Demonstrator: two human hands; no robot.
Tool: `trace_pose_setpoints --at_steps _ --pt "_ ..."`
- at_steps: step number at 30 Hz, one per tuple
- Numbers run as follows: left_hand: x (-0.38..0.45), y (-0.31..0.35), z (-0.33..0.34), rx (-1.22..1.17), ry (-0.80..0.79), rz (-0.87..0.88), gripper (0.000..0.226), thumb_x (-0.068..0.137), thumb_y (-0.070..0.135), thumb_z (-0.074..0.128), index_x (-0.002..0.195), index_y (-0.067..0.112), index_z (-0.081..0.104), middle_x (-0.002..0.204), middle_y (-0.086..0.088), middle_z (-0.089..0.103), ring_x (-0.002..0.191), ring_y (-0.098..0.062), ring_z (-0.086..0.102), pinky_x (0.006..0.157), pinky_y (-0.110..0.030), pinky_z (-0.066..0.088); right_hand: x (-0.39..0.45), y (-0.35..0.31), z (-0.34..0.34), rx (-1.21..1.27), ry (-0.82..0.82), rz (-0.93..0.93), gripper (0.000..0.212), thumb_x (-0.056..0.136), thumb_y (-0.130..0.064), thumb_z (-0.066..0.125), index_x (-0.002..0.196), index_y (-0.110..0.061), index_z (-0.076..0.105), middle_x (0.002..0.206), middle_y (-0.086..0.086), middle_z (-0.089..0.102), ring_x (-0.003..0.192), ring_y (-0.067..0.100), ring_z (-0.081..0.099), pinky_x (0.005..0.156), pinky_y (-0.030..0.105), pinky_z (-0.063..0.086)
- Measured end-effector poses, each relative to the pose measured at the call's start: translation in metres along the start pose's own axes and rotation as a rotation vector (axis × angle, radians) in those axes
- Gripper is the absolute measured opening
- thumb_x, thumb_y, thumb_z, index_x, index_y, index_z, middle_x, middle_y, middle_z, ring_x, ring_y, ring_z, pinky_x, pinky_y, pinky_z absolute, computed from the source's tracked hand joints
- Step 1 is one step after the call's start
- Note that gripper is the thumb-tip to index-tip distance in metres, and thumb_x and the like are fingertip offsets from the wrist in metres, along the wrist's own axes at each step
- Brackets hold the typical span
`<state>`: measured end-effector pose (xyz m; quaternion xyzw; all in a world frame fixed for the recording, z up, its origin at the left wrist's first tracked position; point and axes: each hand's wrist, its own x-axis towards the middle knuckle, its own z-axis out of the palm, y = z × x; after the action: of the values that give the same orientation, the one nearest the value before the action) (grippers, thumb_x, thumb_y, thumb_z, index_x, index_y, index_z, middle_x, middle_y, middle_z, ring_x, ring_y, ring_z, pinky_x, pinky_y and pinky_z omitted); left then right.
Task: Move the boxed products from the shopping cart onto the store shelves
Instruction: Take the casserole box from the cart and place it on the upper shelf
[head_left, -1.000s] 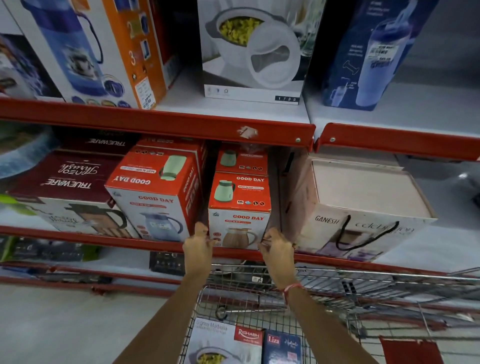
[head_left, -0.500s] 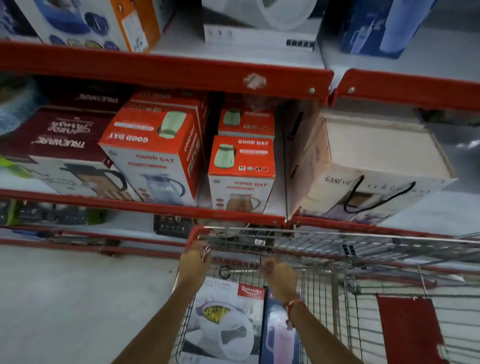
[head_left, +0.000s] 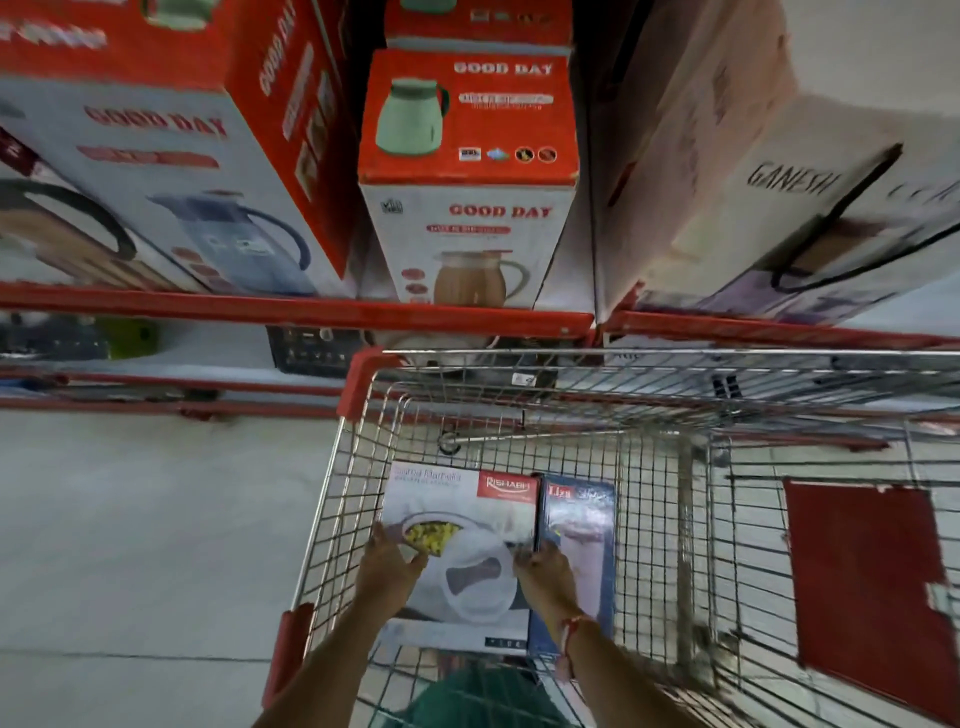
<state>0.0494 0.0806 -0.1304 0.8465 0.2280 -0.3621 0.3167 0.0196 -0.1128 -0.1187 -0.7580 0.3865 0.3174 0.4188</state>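
Observation:
A white Rishabh casserole box lies flat in the wire shopping cart, with a dark blue Liza box right beside it. My left hand rests on the white box's left edge. At its right edge, between the two boxes, sits my right hand. Both hands grip the white box, which still lies on the cart floor. Above the cart, a small orange Good Day jug box stands at the front of the red-edged shelf.
A larger Good Day box stands left of the small one, a tilted Ganesh box to its right. A red panel hangs in the cart's right section. Lower shelves and pale floor lie to the left.
Both hands left the small Good Day box on the shelf, dropped past the cart rim, and now clasp the white casserole box. The view tilted downward.

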Motion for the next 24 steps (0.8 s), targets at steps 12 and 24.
trace_pose_setpoints --at_steps 12,24 --pt "-0.007 0.007 -0.001 0.063 -0.034 -0.086 0.078 0.083 0.012 0.060 0.146 0.000 0.014 0.137 -0.023 0.050 0.121 -0.038 0.053 0.092 -0.041 0.049 -0.004 0.005 0.013 -0.038 0.085 0.031 0.049 0.084 -0.005 0.051 0.132 -0.010 0.045 0.128 0.020 0.047 0.117 0.037 0.044 0.099 0.051 0.047" --pt "-0.051 0.026 -0.038 -0.066 -0.020 -0.031 0.058 0.079 0.008 0.063 0.132 0.007 0.040 0.121 -0.018 0.061 0.106 -0.034 0.060 0.087 -0.040 0.054 -0.016 -0.010 -0.013 0.260 0.041 0.112 0.040 0.085 -0.017 0.057 0.123 -0.019 0.047 0.122 0.017 0.053 0.112 0.037 0.050 0.098 0.049 0.047"
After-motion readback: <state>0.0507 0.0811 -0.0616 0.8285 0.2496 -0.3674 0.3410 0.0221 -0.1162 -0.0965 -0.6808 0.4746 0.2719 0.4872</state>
